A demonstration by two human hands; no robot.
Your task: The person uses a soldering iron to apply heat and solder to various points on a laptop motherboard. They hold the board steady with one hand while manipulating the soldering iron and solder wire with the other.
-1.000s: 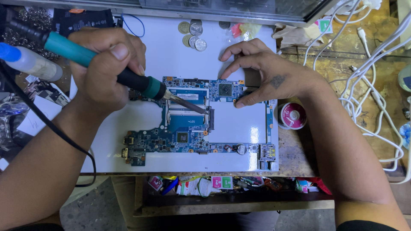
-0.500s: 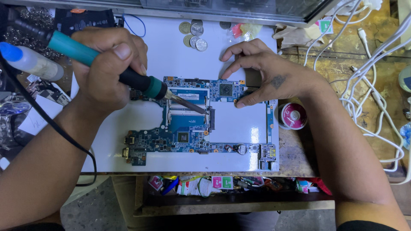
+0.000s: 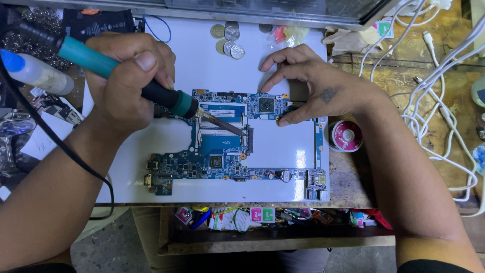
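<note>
Soldering in progress: left hand [image 3: 129, 81], fingers clamped on a teal-handled soldering iron [image 3: 151, 91], sets the tip at the slot connector on the blue circuit board [image 3: 222, 146] lying on a white mat [image 3: 283, 151]. Right hand [image 3: 316, 86], fingers spread, pins the board's top edge. Finished joints: cannot tell. Pink and green labels [image 3: 262, 215] sit in the tray below; a red-and-white solder spool [image 3: 346, 135] right; coins [image 3: 228, 40] beyond.

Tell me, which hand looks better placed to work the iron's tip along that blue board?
Left: the left hand grips the soldering iron, tip on the circuit board. The right hand only steadies its edge.
</note>
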